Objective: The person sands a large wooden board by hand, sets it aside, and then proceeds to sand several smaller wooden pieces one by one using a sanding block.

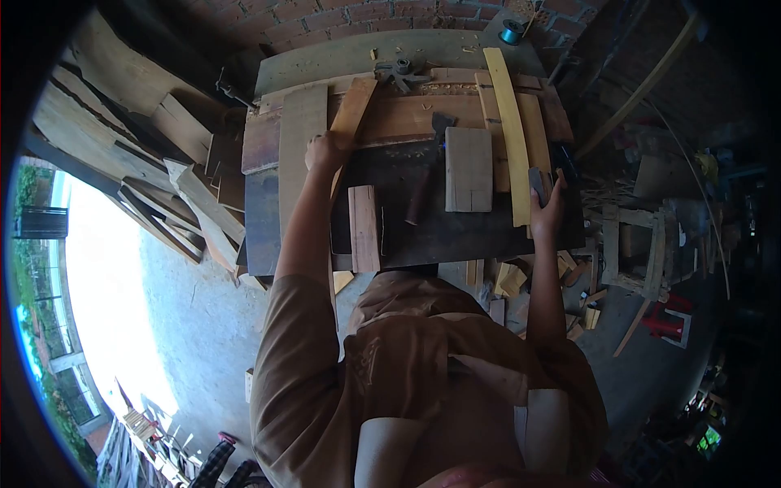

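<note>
On the workbench (268, 207), my left hand (324, 152) is closed around the near part of an orange-brown wooden board (355, 104). My right hand (548, 205) grips a small dark grey block (537, 184) at the bench's right side, beside a long pale yellow wood strip (510, 130). Between the hands lie a short reddish wood piece (364, 228) and a thick greyish wood block (469, 171). A tool with a dark head and a brown handle (419, 195) rests left of the thick block. A wide flat board (303, 122) runs under my left hand.
A star-shaped metal part (402, 75) and a teal spool (511, 32) sit toward the brick wall (325, 28). Planks (183, 126) lean at the left. Wood offcuts (511, 279), a wooden frame (634, 252) and a red object (671, 320) are on the floor at right.
</note>
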The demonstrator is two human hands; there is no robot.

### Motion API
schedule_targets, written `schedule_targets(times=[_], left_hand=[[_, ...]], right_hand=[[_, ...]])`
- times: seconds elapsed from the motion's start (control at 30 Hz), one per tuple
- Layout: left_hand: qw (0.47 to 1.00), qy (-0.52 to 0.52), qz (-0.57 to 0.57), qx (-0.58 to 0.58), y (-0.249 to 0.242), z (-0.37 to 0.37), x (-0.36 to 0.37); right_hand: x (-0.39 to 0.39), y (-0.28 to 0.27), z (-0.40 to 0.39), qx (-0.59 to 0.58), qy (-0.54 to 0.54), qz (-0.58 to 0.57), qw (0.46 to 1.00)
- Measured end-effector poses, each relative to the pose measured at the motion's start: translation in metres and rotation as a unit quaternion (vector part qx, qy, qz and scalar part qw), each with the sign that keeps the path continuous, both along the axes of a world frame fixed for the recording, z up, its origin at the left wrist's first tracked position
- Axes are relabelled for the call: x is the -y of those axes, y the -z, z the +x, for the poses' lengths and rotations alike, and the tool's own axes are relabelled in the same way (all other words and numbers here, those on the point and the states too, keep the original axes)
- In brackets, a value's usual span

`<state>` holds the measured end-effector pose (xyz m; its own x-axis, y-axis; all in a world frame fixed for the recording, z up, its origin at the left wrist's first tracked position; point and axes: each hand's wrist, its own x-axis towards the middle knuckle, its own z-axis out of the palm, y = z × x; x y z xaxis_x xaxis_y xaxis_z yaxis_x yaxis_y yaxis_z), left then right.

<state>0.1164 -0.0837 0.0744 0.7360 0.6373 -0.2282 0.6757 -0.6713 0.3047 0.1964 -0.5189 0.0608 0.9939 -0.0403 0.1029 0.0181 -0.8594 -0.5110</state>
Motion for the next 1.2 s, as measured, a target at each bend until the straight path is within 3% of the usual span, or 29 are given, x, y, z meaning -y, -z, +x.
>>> schedule_targets(times=[0.07, 0.23, 0.37, 0.43, 0.6, 0.8, 1.0, 1.2], left_hand=[[0.991, 0.045, 0.099, 0.075, 0.014, -0.007, -0.003], [0.986, 0.029, 0.051, 0.155, 0.016, -0.040, 0.012], [0.980, 0.014, 0.051, 0.192, 0.017, -0.097, 0.029], [0.982, -0.007, 0.069, 0.174, 0.019, -0.125, 0.036], [0.995, -0.044, 0.043, 0.081, 0.027, -0.171, 0.048], [0.986, -0.054, 0.129, 0.092, 0.050, -0.177, 0.059], [0.979, -0.067, 0.140, 0.129, 0.056, -0.177, 0.061], [0.977, -0.070, 0.144, 0.138, 0.058, -0.177, 0.062]], right_hand=[[-0.004, -0.002, 0.002, -0.006, -0.008, -0.002, 1.000], [-0.011, 0.007, 0.013, 0.078, -0.059, -0.007, 0.995], [-0.018, 0.012, 0.021, 0.044, -0.058, 0.017, 0.997], [-0.016, 0.029, 0.030, 0.112, -0.081, -0.009, 0.990], [-0.028, 0.038, 0.023, 0.074, -0.081, -0.027, 0.994], [-0.028, 0.042, 0.019, 0.086, -0.086, -0.045, 0.992], [-0.026, 0.051, 0.020, 0.112, -0.110, 0.024, 0.987], [-0.028, 0.044, 0.016, 0.085, -0.098, 0.011, 0.992]])
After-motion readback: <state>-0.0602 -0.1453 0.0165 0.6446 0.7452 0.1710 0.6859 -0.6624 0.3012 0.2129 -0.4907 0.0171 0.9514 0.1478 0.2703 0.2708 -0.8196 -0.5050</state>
